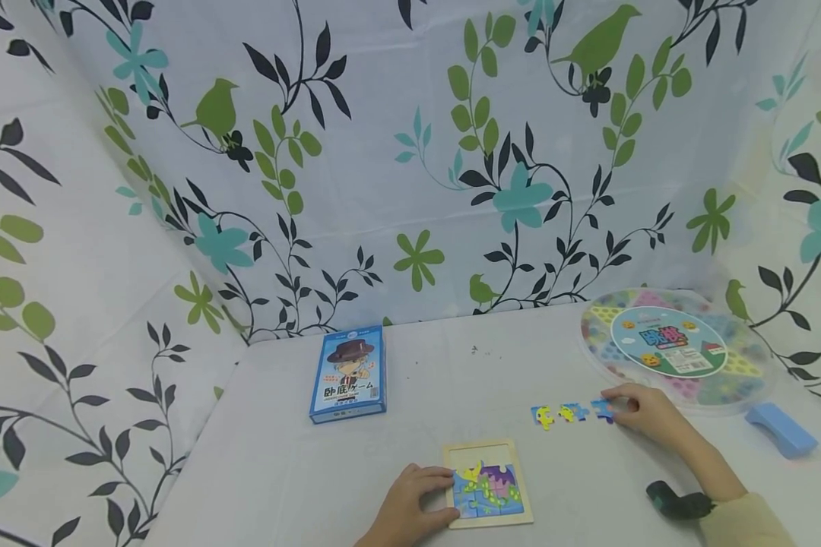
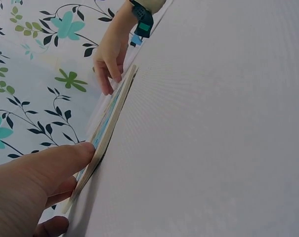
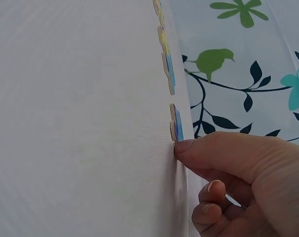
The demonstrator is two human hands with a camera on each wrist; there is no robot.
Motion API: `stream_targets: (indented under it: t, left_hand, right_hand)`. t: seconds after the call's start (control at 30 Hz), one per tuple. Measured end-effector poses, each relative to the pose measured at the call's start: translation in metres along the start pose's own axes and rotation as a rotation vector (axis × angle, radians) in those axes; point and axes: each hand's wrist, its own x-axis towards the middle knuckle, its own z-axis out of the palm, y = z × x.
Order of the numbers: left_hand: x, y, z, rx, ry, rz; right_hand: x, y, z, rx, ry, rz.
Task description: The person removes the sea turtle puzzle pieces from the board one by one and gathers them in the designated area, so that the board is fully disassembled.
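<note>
My left hand (image 1: 412, 507) grips the left edge of a small wooden jigsaw tray (image 1: 524, 494). Its thumb (image 2: 82, 154) lies against the tray's side in the left wrist view. Fitted pieces fill the tray's lower part with a blue, yellow and purple picture, while the strip along its top is bare. Farther right, my right hand (image 1: 650, 414) pinches the edge of a blue jigsaw piece (image 3: 178, 123) at the table surface. Left of that piece lie two more, a blue and yellow jigsaw piece (image 1: 543, 417) and a similar jigsaw piece (image 1: 573, 412), in a row.
A blue card-game box (image 1: 349, 376) lies at the back left. Behind my right hand is a large round game set (image 1: 670, 342) under a clear cover, with a blue block-like object (image 1: 782, 430) to its right. A patterned curtain (image 1: 410, 152) surrounds the white table.
</note>
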Motion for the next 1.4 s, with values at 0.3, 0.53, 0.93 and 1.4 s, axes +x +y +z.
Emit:
stream_targets:
  t: [0.3, 0.53, 0.93, 1.4]
  left_hand:
    - [0.0, 0.001, -0.001, -0.018, -0.006, -0.016]
    - [0.0, 0.002, -0.002, -0.007, -0.003, -0.015]
    - [0.001, 0.002, -0.003, -0.016, -0.018, -0.037]
    - [0.0, -0.002, 0.002, -0.012, 0.025, 0.005]
  right_hand:
    - [0.006, -0.032, -0.004, -0.049, 0.06, -0.143]
    - [0.015, -0.078, -0.003, -0.056, 0.088, -0.162]
    - [0.019, -0.132, 0.022, 0.149, 0.17, -0.343]
    - [0.016, -0.165, 0.065, 0.309, -0.029, -0.394]
